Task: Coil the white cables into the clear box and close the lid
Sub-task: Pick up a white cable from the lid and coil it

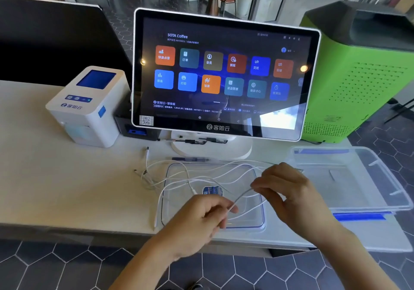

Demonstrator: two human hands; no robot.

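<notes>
Centrally, the clear box [257,220] sat on the white counter [56,188], holding only a blue-labelled sticker on its base and slack loops of the white cables [177,177] draped across it. Cable ends trailed leftward onto the counter. The left hand [197,220] and right hand [289,191] each pinched one cable strand, stretched diagonally between them. The lid [349,177] lay just right, detached.

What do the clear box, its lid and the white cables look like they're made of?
Clear box: seemingly rigid transparent plastic, glossy; the counter shows through its walls. Lid: the same clear plastic with a blue-tinted rim and a round sticker; edges catch glare. White cables: thin, flexible, probably rubbery plastic sheathing with a smooth finish, since they drape in loose loops; exact material unclear.
</notes>
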